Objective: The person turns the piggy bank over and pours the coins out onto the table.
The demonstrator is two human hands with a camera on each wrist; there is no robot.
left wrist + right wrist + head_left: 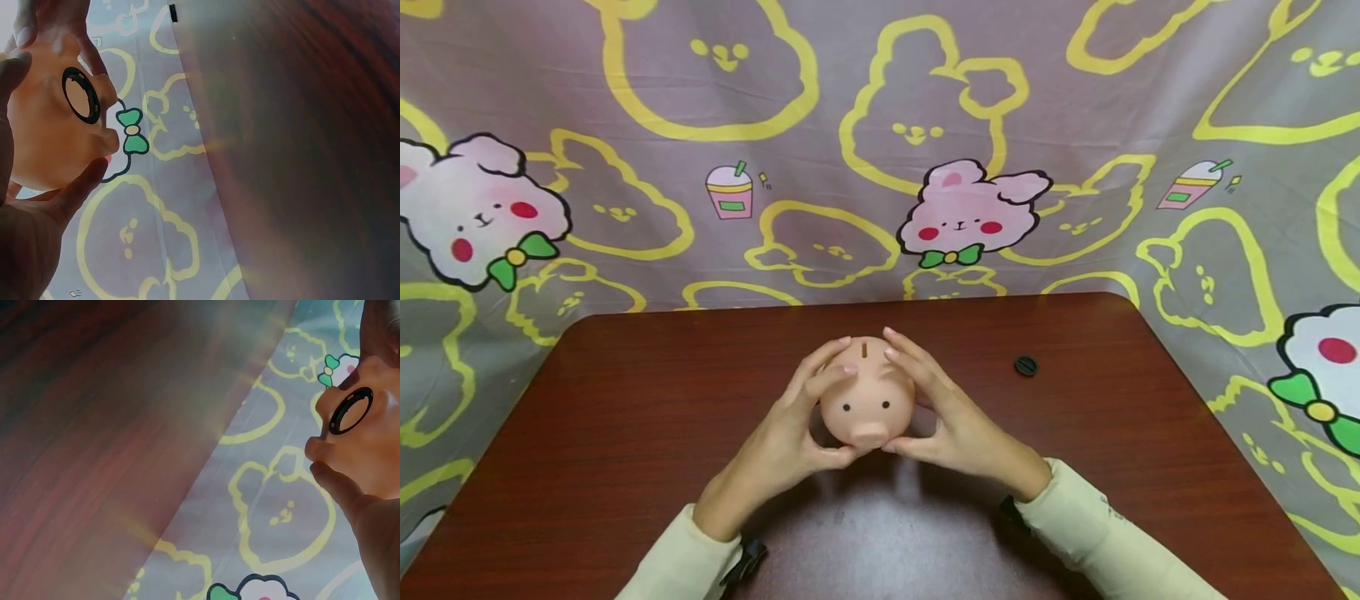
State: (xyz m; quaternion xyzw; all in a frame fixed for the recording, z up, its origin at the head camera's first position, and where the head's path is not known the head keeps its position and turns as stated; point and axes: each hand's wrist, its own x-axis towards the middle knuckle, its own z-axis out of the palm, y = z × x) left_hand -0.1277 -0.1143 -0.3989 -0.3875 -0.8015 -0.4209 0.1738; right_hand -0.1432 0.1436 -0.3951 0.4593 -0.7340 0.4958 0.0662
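Observation:
Both hands hold a pink piggy bank (867, 385) above the table, its snout toward me and the coin slot on top. My left hand (790, 429) grips its left side, fingers along the upper flank and thumb by the snout. Opposite it, my right hand (961, 421) grips the right side in the same way. From below, the left wrist view shows a black ring (80, 95) round an opening in the belly, between stubby feet. The right wrist view shows the ring (351, 411) too. A round black plug (1026, 366) lies on the table, right of the hands.
The dark red-brown wooden table (625, 433) has rounded far corners. Behind it and along both sides hangs a grey curtain (820, 167) printed with yellow outlines and pink rabbits. Dark straps show at the sleeve cuffs (700, 542).

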